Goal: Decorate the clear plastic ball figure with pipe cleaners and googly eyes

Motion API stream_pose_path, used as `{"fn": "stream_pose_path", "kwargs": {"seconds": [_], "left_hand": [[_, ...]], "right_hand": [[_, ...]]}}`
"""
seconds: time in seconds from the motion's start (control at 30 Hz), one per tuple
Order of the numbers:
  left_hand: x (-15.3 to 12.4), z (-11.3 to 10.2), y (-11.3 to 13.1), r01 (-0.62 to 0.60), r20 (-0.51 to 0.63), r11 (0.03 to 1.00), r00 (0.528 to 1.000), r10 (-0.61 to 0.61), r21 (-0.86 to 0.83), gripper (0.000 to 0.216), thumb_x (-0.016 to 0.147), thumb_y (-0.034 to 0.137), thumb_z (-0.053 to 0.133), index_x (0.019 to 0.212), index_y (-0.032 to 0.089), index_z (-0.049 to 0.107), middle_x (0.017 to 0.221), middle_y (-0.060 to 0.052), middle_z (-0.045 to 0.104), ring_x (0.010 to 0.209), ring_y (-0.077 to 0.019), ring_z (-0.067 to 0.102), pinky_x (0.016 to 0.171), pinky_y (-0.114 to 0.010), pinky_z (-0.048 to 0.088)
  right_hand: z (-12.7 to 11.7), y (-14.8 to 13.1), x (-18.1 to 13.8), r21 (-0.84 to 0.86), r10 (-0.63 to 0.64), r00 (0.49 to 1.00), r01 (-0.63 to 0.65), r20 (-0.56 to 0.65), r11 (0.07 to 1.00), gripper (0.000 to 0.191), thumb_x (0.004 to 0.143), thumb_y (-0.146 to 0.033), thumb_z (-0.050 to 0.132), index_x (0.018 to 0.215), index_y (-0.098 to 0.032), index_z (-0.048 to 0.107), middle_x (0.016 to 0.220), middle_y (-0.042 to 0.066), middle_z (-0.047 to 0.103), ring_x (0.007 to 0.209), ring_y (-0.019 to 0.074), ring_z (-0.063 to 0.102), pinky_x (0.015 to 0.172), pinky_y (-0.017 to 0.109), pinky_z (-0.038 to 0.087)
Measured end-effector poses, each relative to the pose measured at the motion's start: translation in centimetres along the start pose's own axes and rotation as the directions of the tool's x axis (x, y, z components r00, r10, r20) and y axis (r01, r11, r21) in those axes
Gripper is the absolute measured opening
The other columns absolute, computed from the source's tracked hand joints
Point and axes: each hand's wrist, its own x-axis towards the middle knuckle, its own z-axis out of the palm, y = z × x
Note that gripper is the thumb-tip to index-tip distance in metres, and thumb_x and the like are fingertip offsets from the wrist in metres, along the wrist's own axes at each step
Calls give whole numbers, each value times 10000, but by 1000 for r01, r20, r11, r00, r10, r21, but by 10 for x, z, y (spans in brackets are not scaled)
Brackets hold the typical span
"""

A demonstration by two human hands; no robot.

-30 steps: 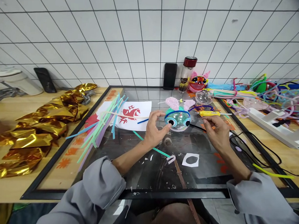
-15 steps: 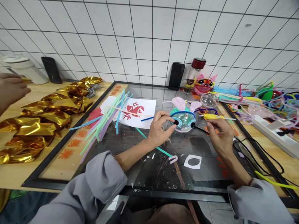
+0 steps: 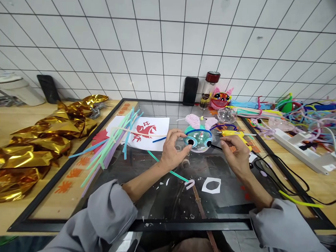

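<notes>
A clear plastic ball decorated as an animal head [image 3: 202, 137] sits on the dark glass tabletop, with pink ears, a blue band and two bulging eyes. My left hand [image 3: 173, 150] grips its left side, thumb and forefinger around the left eye [image 3: 190, 142]. To the right of the head, my right hand [image 3: 236, 155] pinches a thin black stick [image 3: 217, 147]. The stick points at the right eye [image 3: 208, 143], now a little apart from it. Just behind my right hand lies a yellow glue gun [image 3: 234, 134].
Pastel pipe cleaners [image 3: 112, 142] lie over white paper [image 3: 161, 129] with a red cutout. Gold foil [image 3: 40, 147] covers the left. Behind are a glass bottle [image 3: 209, 92], a phone [image 3: 190, 90] and another animal head [image 3: 220, 100]. A power strip [image 3: 302, 149] and cables lie right.
My right hand has drawn the black stick slightly back from the right eye. The left hand stays on the head. Another person's hand at the left edge has gone, and the view has shifted.
</notes>
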Motion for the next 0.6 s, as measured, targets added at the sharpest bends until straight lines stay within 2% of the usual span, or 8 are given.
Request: {"fn": "stream_pose_path", "kwargs": {"seconds": [0.33, 0.6], "left_hand": [[-1, -2, -1, 39, 48, 999, 998, -39, 10, 270, 773, 211, 710, 1003, 208, 569, 1189, -89, 594, 1139, -236, 601, 950, -407, 503], [-3, -3, -2, 51, 89, 999, 995, -50, -9, 327, 774, 228, 711, 1049, 209, 536, 1254, -111, 590, 1199, -252, 586, 982, -429, 482]], "right_hand": [[9, -8, -5, 52, 4, 991, -11, 136, 999, 225, 913, -376, 570, 1050, -218, 654, 969, 81, 675, 891, 234, 644, 784, 396, 537], [12, -8, -9, 46, -8, 973, -3, 230, 999, 289, 908, -321, 564, 1168, -203, 609, 1066, 109, 640, 978, 258, 637, 854, 446, 539]]}}
